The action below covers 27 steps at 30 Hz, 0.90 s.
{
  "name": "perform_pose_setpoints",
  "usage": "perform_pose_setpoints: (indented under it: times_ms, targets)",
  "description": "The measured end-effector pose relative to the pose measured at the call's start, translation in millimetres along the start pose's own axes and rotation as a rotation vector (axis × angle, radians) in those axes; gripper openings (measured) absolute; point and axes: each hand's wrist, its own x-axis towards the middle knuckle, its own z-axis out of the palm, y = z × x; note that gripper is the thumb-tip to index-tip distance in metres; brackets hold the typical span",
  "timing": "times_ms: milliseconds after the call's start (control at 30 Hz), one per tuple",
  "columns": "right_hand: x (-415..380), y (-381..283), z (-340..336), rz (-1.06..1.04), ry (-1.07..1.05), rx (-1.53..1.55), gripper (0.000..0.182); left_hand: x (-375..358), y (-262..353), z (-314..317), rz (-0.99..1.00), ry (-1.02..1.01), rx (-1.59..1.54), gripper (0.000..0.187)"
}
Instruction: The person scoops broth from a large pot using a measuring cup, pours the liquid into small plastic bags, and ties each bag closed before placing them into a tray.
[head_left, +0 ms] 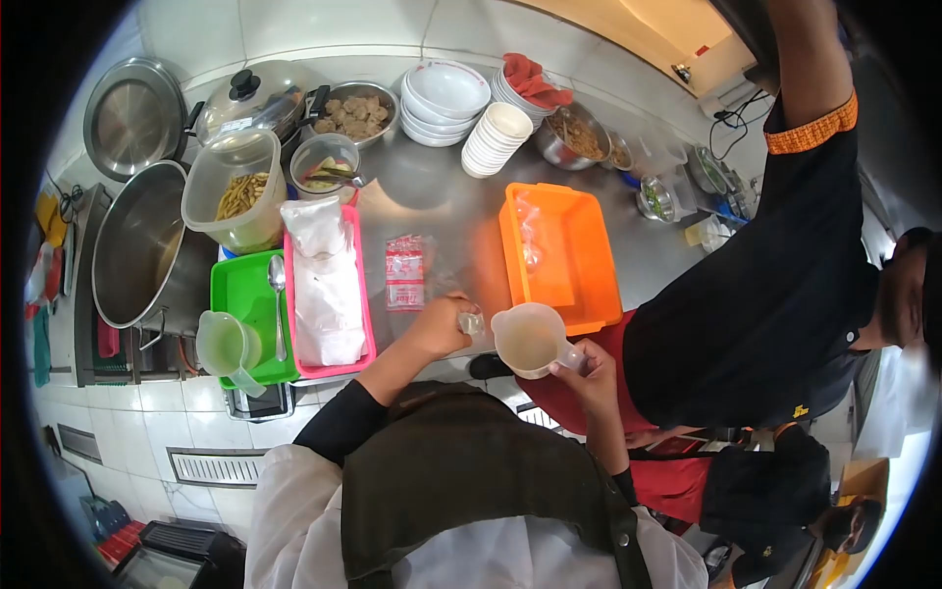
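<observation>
My right hand (593, 381) grips the handle of a translucent plastic measuring jug (530, 341), which has cloudy, pale liquid inside. Just left of the jug, my left hand (444, 325) is closed on a small clear plastic bag (472, 323), its mouth toward the jug. Beyond the left hand, a red-and-white printed packet (404, 273) lies on the steel counter (446, 221). An orange plastic bin (569, 257) stands past the jug, with some clear plastic in it.
At left are a green tray (231, 285) with a spoon (279, 304) and second jug (224, 346), a pink tray (365, 334) of plastic bags, and a large pot (137, 245). Bowls (446, 90) and paper cups (496, 139) stand behind. A co-worker (756, 304) reaches in from the right.
</observation>
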Motion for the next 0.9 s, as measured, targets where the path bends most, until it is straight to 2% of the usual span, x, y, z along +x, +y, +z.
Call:
perform_pose_setpoints:
  times_ms: [133,233,400,600,900]
  targets:
    - [-2,18,0,0.019,-0.008,-0.071,0.022,1,-1,4,0.078,0.017,0.05,0.043]
    - [-1,27,0,-0.003,-0.005,-0.156,0.022,-1,8,2,0.019,0.003,0.037,0.042]
    - [1,27,8,-0.068,0.009,-0.206,0.022,-4,11,0,0.043,0.004,0.018,0.042]
    - [-2,2,18,0.006,-0.01,-0.168,0.023,-4,8,0,0.033,0.02,0.018,0.042]
    - [-2,18,12,-0.046,0.009,-0.273,0.024,-3,5,0,0.05,0.039,0.029,0.042]
